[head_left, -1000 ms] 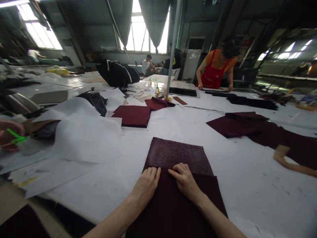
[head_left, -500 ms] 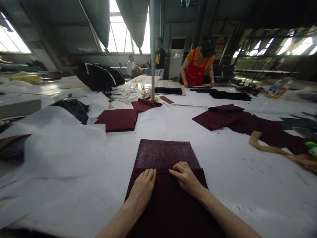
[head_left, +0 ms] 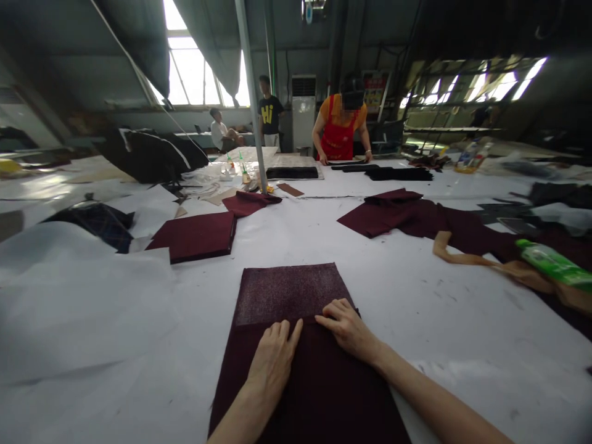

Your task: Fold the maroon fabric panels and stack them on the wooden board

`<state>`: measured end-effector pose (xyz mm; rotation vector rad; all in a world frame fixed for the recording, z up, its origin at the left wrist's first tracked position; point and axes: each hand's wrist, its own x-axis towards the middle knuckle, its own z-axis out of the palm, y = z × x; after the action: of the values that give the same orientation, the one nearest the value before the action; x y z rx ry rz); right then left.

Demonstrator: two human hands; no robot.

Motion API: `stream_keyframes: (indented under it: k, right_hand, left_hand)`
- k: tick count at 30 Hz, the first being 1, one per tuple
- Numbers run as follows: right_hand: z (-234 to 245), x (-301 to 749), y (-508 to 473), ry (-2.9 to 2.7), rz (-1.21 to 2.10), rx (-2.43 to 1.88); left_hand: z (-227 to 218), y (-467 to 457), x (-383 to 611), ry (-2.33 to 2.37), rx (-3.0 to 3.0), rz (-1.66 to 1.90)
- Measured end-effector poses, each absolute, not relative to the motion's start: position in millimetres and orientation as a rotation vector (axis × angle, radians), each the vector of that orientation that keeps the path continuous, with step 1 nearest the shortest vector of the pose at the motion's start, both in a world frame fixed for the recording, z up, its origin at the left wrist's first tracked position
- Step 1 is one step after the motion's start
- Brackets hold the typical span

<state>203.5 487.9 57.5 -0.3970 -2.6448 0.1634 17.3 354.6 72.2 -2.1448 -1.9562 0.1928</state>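
Note:
A dark maroon fabric panel (head_left: 305, 388) lies on the white table (head_left: 416, 296) right in front of me. Its far part (head_left: 287, 290) is lighter and speckled, and a straight edge runs across where the two parts meet. My left hand (head_left: 274, 357) lies flat on the dark part with fingers stretched to that edge. My right hand (head_left: 345, 327) rests beside it, fingers bent and fingertips pressing the same edge. Neither hand holds anything.
A folded maroon stack (head_left: 197, 235) lies to the far left, more maroon pieces (head_left: 398, 213) and a tan strip (head_left: 481, 262) to the right, with a green bottle (head_left: 552, 264). White paper sheets (head_left: 78, 290) cover the left. A person in a red apron (head_left: 340, 132) works at the far end by a pole (head_left: 252, 105).
My view has swung to the right, so everything sits further left in the picture. Both hands stay on the fabric edge, hardly moved.

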Motion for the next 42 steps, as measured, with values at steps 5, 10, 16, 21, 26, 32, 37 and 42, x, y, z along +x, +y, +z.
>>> stream_keyframes:
  k: [5, 10, 16, 21, 26, 32, 37, 42]
  right_hand:
    - [55.5, 219.2, 494.6, -2.641, 0.142, -0.421]
    - [55.7, 230.7, 498.8, -2.647, 0.116, -0.420]
    - [53.0, 240.5, 503.9, -2.665, 0.084, -0.414]
    - [50.5, 249.4, 509.2, -2.672, 0.051, -0.401]
    - [50.5, 258.1, 511.4, -2.687, -0.002, -0.402]
    - [54.5, 269.0, 508.1, -2.711, -0.084, -0.450]
    - [62.2, 288.5, 506.1, -2.729, -0.149, -0.586]
    - [70.7, 273.6, 489.5, -2.549, -0.049, -0.722]
  left_hand:
    - [68.8, 362.4, 28.8, -1.903, -2.179, 0.141]
    - [70.2, 371.7, 42.2, -1.917, -2.175, 0.166]
    - [72.0, 381.5, 54.7, -1.872, -2.215, 0.150]
    - [71.8, 388.7, 67.3, -1.882, -2.242, 0.164]
    - [75.1, 398.1, 84.4, -1.917, -2.197, 0.276]
    - [78.4, 404.7, 95.7, -1.922, -2.137, 0.398]
    - [74.7, 403.8, 97.5, -1.979, -2.110, 0.249]
    - [71.4, 403.8, 99.4, -1.997, -2.110, 0.154]
